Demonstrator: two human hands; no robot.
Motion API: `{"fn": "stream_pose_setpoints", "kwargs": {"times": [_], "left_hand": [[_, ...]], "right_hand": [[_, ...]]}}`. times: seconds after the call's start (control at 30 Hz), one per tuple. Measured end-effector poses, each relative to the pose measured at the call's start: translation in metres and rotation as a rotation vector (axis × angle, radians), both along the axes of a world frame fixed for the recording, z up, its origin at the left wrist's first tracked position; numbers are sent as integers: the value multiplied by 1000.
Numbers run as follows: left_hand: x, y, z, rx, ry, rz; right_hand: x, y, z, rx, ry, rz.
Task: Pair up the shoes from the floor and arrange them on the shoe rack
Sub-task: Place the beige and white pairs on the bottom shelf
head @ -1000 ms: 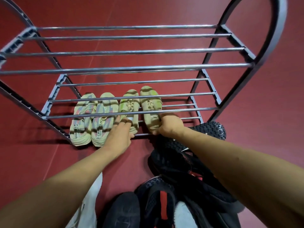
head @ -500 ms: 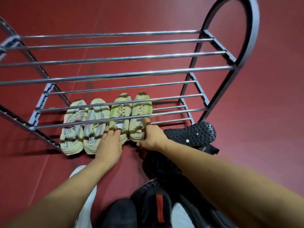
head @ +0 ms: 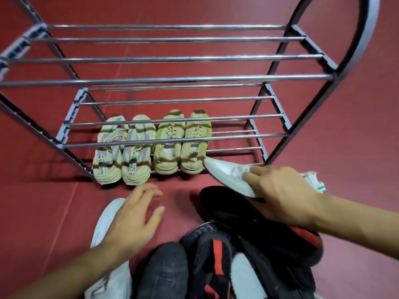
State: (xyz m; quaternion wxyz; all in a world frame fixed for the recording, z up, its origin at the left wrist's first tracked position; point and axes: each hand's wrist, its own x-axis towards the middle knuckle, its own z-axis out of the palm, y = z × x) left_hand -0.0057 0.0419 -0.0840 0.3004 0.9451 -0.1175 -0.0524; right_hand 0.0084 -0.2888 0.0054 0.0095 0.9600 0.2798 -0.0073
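Note:
A metal shoe rack (head: 172, 79) stands on the red floor. On its bottom shelf sit two pairs side by side: cream-and-pink sneakers (head: 122, 149) on the left, cream-and-green sneakers (head: 183, 143) on the right. My right hand (head: 280, 193) grips a white shoe (head: 224, 175), its toe pointing at the rack and touching the green pair's heel. My left hand (head: 133, 221) hovers open, fingers spread, above another white shoe (head: 108, 223) on the floor.
A heap of shoes lies on the floor in front of me: a dark slip-on (head: 164, 270), a black shoe with a red stripe (head: 211, 255), a black shoe with red lining (head: 259, 225) and another white one (head: 246, 279). The rack's upper shelves carry nothing.
Both hands have come off the cream-and-green pair and drawn back from the rack. My right hand has picked up a white shoe; my left hand has opened over the white shoe on the floor.

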Motion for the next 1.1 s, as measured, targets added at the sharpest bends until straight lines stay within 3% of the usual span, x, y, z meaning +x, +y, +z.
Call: {"fn": "stream_pose_setpoints", "kwargs": {"times": [0.1,0.2,0.27,0.3,0.4,0.47,0.53,0.6,0.73,0.8,0.9,0.97,1.03,1.1], "left_hand": [[-39,-16,25,-266,302,98],[-74,-48,43,-815,1030,296],[-87,-65,43,-1120,1332,442],[-90,-70,38,-1181,1350,528],[-90,-72,21,-1195,1151,744],[-81,-65,10,-1224,1123,809],[-73,-58,5,-1104,1155,755],[-66,-57,5,-903,1164,595],[-56,-58,1,-675,893,418],[-50,-50,-2,-559,716,317],[-45,-12,-10,-44,244,148],[-41,24,-13,190,-25,188],[-37,60,-16,316,45,395],[-41,88,-26,318,357,618]], "right_hand": [[-52,19,31,86,-66,88],[-86,57,23,107,75,4],[-97,82,11,154,251,-21],[-97,87,8,175,381,-50],[-83,78,11,292,620,-10],[-69,62,17,455,638,-73],[-57,45,14,373,412,-133],[-56,33,10,130,308,-194],[-83,42,-5,14,471,-177],[-99,64,-19,110,629,-224],[-107,83,-52,199,823,-361],[-101,81,-67,287,926,-488],[-92,72,-72,456,1090,-632],[-91,65,-73,492,1149,-677]]}}
